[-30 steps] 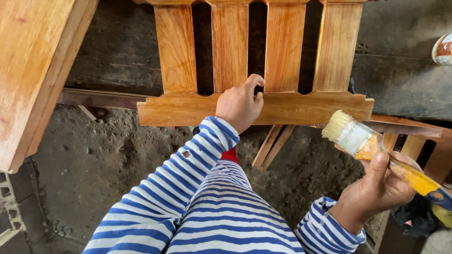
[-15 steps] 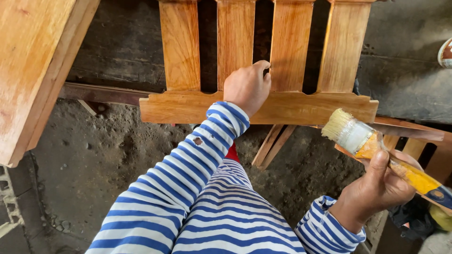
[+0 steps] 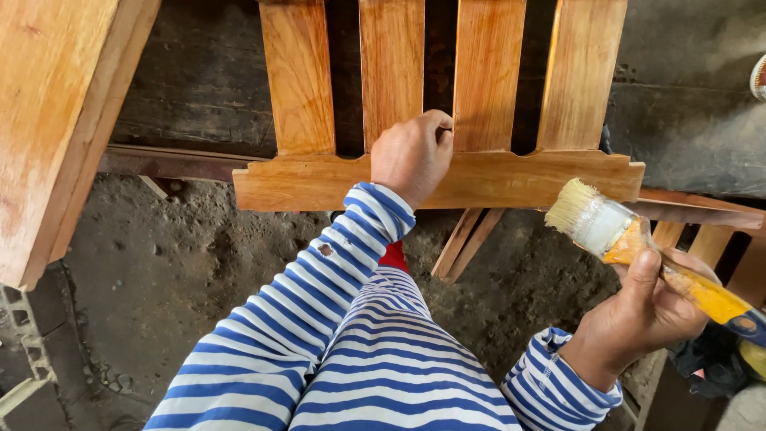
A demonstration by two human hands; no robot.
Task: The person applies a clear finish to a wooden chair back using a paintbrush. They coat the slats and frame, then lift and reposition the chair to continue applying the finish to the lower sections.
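Note:
A slatted wooden panel (image 3: 303, 179) with several upright slats and a scalloped bottom rail lies in front of me. My left hand (image 3: 411, 153) grips it at the middle, fingers hooked through the gap between two slats. My right hand (image 3: 638, 315) holds a paintbrush (image 3: 614, 231) by its yellow handle, low at the right. The pale bristles point up and left and hang just below the rail's right end, not touching it. Both my sleeves are blue-and-white striped.
A broad wooden board (image 3: 56, 120) slants across the upper left. Thin wood strips (image 3: 459, 239) and more wooden parts (image 3: 702, 219) lie under the panel. The ground (image 3: 175, 271) is rough grey dirt. A round container's edge (image 3: 758, 76) shows at far right.
My left hand has slid up from the rail into the gap between the slats, and the panel sits slightly lower in view. The brush has barely moved.

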